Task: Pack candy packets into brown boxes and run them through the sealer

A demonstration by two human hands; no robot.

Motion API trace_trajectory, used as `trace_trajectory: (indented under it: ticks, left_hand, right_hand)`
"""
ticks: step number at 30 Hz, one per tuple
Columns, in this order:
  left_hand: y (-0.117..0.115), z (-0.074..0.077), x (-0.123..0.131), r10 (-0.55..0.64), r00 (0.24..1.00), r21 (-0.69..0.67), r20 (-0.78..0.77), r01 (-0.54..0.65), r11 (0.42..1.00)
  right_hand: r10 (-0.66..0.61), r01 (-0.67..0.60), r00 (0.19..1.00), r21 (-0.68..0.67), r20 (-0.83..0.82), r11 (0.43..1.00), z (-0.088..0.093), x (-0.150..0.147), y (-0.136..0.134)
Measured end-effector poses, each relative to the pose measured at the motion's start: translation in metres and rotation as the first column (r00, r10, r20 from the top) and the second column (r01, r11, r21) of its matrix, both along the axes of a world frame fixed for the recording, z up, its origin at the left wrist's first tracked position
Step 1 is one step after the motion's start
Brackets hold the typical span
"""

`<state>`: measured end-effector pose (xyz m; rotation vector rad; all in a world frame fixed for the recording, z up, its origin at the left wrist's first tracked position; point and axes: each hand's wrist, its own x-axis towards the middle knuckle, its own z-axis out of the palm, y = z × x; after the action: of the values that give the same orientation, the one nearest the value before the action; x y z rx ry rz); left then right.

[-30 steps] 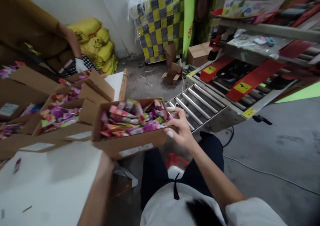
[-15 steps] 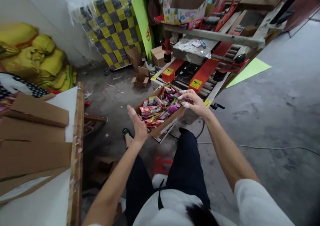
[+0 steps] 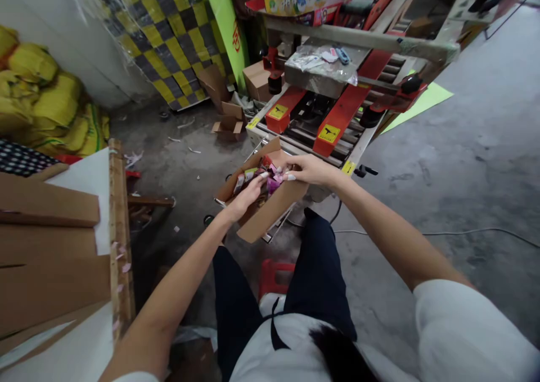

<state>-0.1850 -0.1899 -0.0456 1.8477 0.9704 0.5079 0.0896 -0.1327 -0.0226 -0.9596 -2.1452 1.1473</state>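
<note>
A brown cardboard box [image 3: 266, 218] with its flaps raised stands tilted in front of me at the end of a roller machine. Small shiny packets [image 3: 273, 186], pink, purple and red, fill it. My left hand [image 3: 248, 195] reaches in over the near left side, fingers stretched out and lying on the packets. From the right, my right hand [image 3: 310, 169] comes over the box's edge. Its thumb and fingers are apart and touch the pink and purple packets; some fingertips are hidden among them.
The roller machine [image 3: 333, 137] with red belts stands ahead. At left is a wood-edged table [image 3: 116, 247] bearing flattened cardboard [image 3: 50, 269]. A red stool [image 3: 272, 272] is between my legs. Yellow sacks [image 3: 54, 100] are piled by the wall; a cable [image 3: 455, 233] crosses the floor.
Both hands have moved from the box's outer sides inward onto the packets. The box's flaps now stand up, and fewer packets show. The view has shifted slightly.
</note>
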Motion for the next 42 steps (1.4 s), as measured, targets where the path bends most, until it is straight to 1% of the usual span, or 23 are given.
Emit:
trace_trajectory:
  ticks: [1, 3, 5, 6, 8, 10, 11, 12, 13, 14, 15, 16, 17, 18, 19, 21, 24, 28, 30, 34, 36, 39, 42]
  left_hand:
    - [0.001, 0.003, -0.002, -0.012, 1.000, -0.035, 0.009, 0.013, 0.999]
    - [0.001, 0.009, -0.002, -0.023, 0.996, -0.061, -0.085, 0.017, 0.998]
    - [-0.004, 0.013, 0.005, 0.013, 0.985, -0.068, -0.175, -0.026, 0.997]
    - [-0.008, 0.012, 0.010, 0.038, 0.984, -0.068, -0.172, -0.051, 0.996]
    - [-0.020, 0.007, 0.022, 0.091, 0.989, -0.028, -0.118, -0.095, 0.995]
    - [-0.035, 0.000, 0.037, 0.191, 0.979, 0.092, -0.072, -0.184, 0.979]
    - [-0.042, -0.002, 0.044, 0.260, 0.963, 0.182, -0.062, -0.246, 0.952]
    - [-0.048, -0.001, 0.051, 0.327, 0.943, 0.289, -0.063, -0.296, 0.910]
    - [-0.052, 0.001, 0.057, 0.377, 0.923, 0.408, -0.072, -0.318, 0.856]
    - [-0.052, 0.006, 0.062, 0.400, 0.911, 0.525, -0.095, -0.296, 0.798]
    - [-0.049, 0.013, 0.067, 0.396, 0.908, 0.624, -0.139, -0.230, 0.747]
    - [-0.044, 0.020, 0.070, 0.371, 0.906, 0.691, -0.205, -0.134, 0.710]
    - [-0.036, 0.027, 0.071, 0.334, 0.898, 0.718, -0.285, -0.031, 0.696]
    - [-0.027, 0.032, 0.072, 0.296, 0.883, 0.708, -0.365, 0.057, 0.704]
    - [-0.018, 0.035, 0.071, 0.260, 0.863, 0.675, -0.433, 0.119, 0.728]
    - [-0.003, 0.034, 0.067, 0.212, 0.833, 0.593, -0.510, 0.163, 0.788]
    - [0.003, 0.023, 0.059, 0.197, 0.838, 0.542, -0.509, 0.134, 0.829]
    - [-0.004, 0.006, 0.049, 0.172, 0.874, 0.478, -0.455, 0.076, 0.875]
    - [-0.005, -0.002, 0.045, 0.155, 0.901, 0.431, -0.406, 0.039, 0.901]
    - [-0.001, -0.017, 0.041, 0.131, 0.934, 0.330, -0.333, -0.015, 0.944]
    - [0.002, -0.024, 0.040, 0.131, 0.936, 0.317, -0.327, -0.022, 0.948]
    - [0.006, -0.031, 0.039, 0.161, 0.930, 0.342, -0.329, -0.041, 0.939]
    - [0.008, -0.034, 0.039, 0.228, 0.924, 0.387, -0.309, -0.097, 0.917]
  right_hand:
    - [-0.029, 0.029, 0.999, -0.008, 0.019, 1.000, -0.002, -0.005, 0.001]
    - [-0.066, 0.067, 0.997, -0.006, 0.045, 0.998, -0.005, -0.010, 0.003]
    - [-0.080, 0.079, 0.996, 0.009, 0.048, 0.997, -0.006, -0.009, 0.002]
    - [-0.078, 0.078, 0.996, 0.016, 0.047, 0.997, -0.006, -0.007, 0.001]
    - [-0.067, 0.065, 0.996, 0.041, 0.054, 0.997, -0.006, -0.004, -0.002]
    - [-0.104, 0.097, 0.992, 0.103, 0.071, 0.990, -0.007, -0.006, -0.003]
    - [-0.156, 0.144, 0.985, 0.144, 0.076, 0.979, -0.009, -0.009, -0.003]
    - [-0.222, 0.205, 0.973, 0.187, 0.071, 0.961, -0.011, -0.014, -0.003]
    - [-0.292, 0.272, 0.955, 0.223, 0.060, 0.936, -0.014, -0.020, -0.002]
    - [-0.352, 0.331, 0.935, 0.245, 0.046, 0.911, -0.016, -0.026, -0.001]
    - [-0.395, 0.376, 0.918, 0.255, 0.028, 0.891, -0.019, -0.031, -0.001]
    - [-0.419, 0.404, 0.908, 0.258, 0.006, 0.878, -0.022, -0.036, 0.000]
    - [-0.436, 0.426, 0.900, 0.257, -0.020, 0.867, -0.024, -0.040, 0.000]
    - [-0.448, 0.445, 0.893, 0.251, -0.048, 0.860, -0.026, -0.042, 0.000]
    - [-0.462, 0.465, 0.884, 0.239, -0.073, 0.852, -0.027, -0.043, -0.001]
    - [-0.484, 0.495, 0.869, 0.206, -0.104, 0.844, -0.029, -0.044, -0.003]
    - [-0.508, 0.518, 0.855, 0.158, -0.102, 0.841, -0.028, -0.043, -0.008]
    - [-0.554, 0.552, 0.832, 0.154, -0.034, 0.820, -0.025, -0.049, -0.014]
    - [-0.565, 0.551, 0.825, 0.187, 0.026, 0.813, -0.024, -0.054, -0.015]
    - [-0.605, 0.545, 0.783, 0.309, 0.146, 0.780, -0.024, -0.066, -0.016]
    - [-0.615, 0.543, 0.768, 0.330, 0.176, 0.772, -0.025, -0.071, -0.013]
    - [-0.610, 0.536, 0.769, 0.328, 0.190, 0.778, -0.029, -0.075, -0.010]
    - [-0.659, 0.589, 0.735, 0.333, 0.157, 0.736, -0.033, -0.076, -0.021]
